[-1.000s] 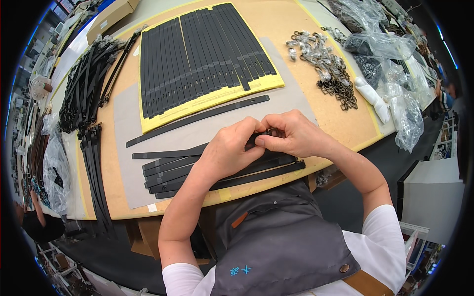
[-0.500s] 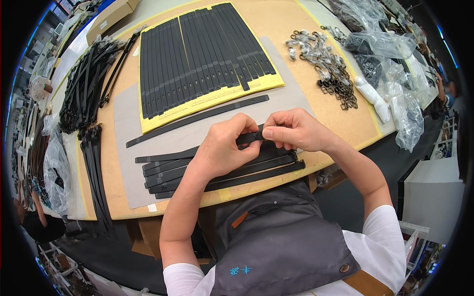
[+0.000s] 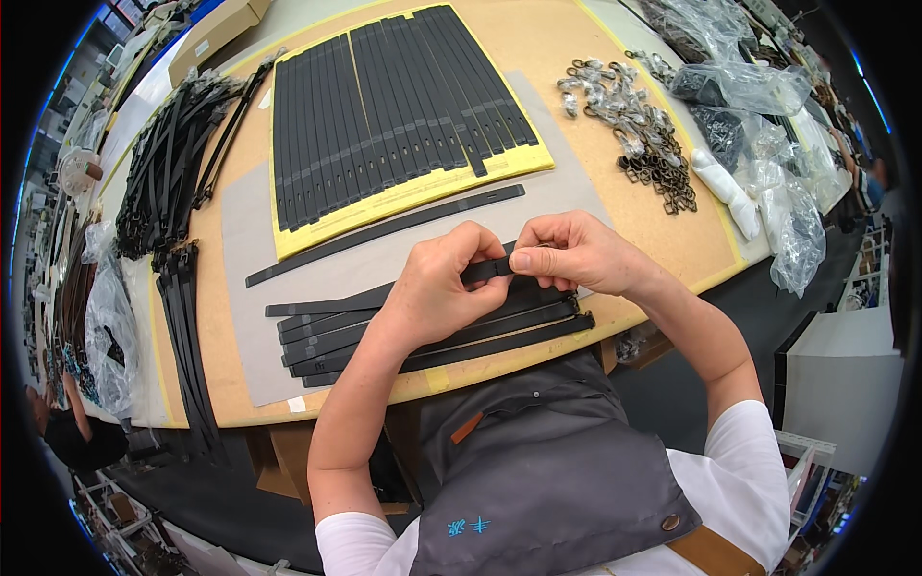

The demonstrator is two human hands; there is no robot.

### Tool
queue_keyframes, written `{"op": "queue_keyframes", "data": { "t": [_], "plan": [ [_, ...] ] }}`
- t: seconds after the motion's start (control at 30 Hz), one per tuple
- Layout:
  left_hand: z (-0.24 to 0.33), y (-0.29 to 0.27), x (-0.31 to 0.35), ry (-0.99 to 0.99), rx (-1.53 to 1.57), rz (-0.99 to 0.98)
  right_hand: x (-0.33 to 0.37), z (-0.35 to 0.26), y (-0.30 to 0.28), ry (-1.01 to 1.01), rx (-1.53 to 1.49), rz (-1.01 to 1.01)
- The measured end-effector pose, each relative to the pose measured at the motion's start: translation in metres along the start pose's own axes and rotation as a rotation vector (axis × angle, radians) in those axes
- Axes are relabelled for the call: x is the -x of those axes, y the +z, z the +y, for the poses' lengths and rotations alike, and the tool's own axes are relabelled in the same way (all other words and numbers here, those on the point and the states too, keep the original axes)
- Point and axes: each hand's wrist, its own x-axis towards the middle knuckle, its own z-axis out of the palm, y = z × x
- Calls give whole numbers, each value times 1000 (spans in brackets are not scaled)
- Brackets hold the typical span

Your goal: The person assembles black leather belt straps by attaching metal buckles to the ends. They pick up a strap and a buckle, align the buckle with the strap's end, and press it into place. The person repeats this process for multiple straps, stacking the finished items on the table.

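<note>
Between my two hands is the end of a black strap (image 3: pixel 336 301), its other end trailing off to the left over the table. My left hand (image 3: pixel 444 284) pinches it a little way from the tip. Thumb and fingers of my right hand (image 3: pixel 567 253) close on the folded end; any small part under those fingertips is hidden. Below my hands several more black straps (image 3: pixel 451 357) lie in a loose stack near the table's front edge. One single strap (image 3: pixel 384 234) lies apart, just beyond my hands.
A yellow-edged board (image 3: pixel 499 163) bears a row of black straps. At right lie a heap of metal clasps and rings (image 3: pixel 634 134), a white roll (image 3: pixel 724 192) and clear plastic bags (image 3: pixel 788 230). Bundled black straps (image 3: pixel 173 173) hang over the left edge, near a cardboard box (image 3: pixel 216 38).
Both hands keep nearly the same place. The strap end between them has turned slightly, and its trailing part has shifted a touch to the right.
</note>
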Motion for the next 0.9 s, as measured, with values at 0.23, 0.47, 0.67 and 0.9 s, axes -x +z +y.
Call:
{"op": "queue_keyframes", "data": {
  "t": [0.23,0.47,0.67,0.9],
  "plan": [
    [4,-2,0,-29,-27,-15,1,0,3,-17,-2,27],
    [5,-1,0,-8,-38,-7,2,-3,5,-28,1,39],
    [3,0,1,-3,-39,-11,1,1,5,-37,28,58],
    [0,2,1,34,-49,21,2,0,7,-57,45,73]
  ]
}}
